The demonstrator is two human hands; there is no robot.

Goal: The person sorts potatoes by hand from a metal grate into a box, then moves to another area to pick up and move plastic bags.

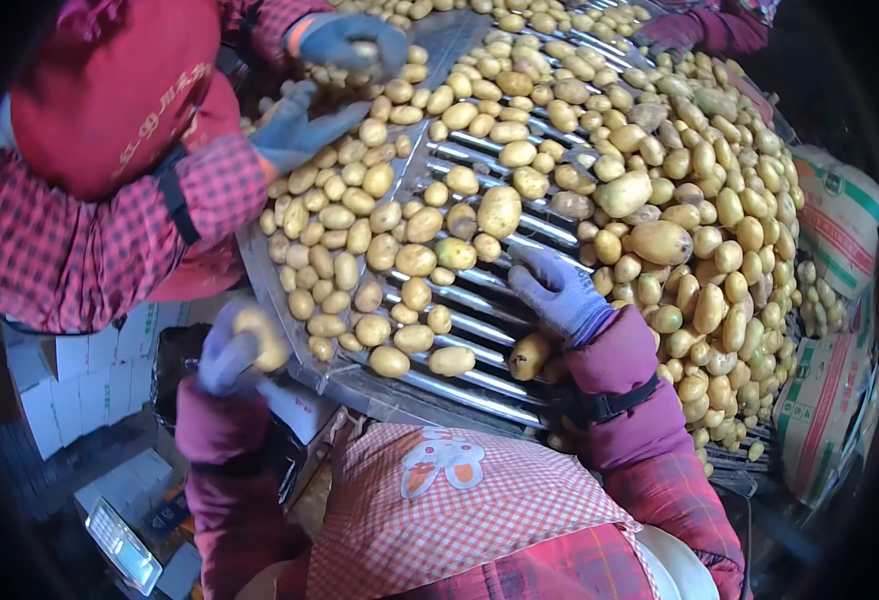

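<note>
In a lilac glove, my left hand (221,352) grips a yellow potato (265,340), slightly blurred, off the left edge of the sorting table. My right hand (557,290), gloved the same way, is over the metal rollers (469,305) with its fingers apart and nothing seen in them. A darker potato (530,356) lies just below the right hand, close to my wrist. Loose potatoes (416,261) of mixed sizes are spread on the rollers between my hands. One greenish potato (455,253) sits among them.
A big potato heap (699,240) covers the right side. Across to the left, a co-worker's gloved hands (309,125) are among potatoes; another person's sleeve (729,30) shows at the top right. Printed sacks (824,410) stand at right, white boxes (89,370) at lower left.
</note>
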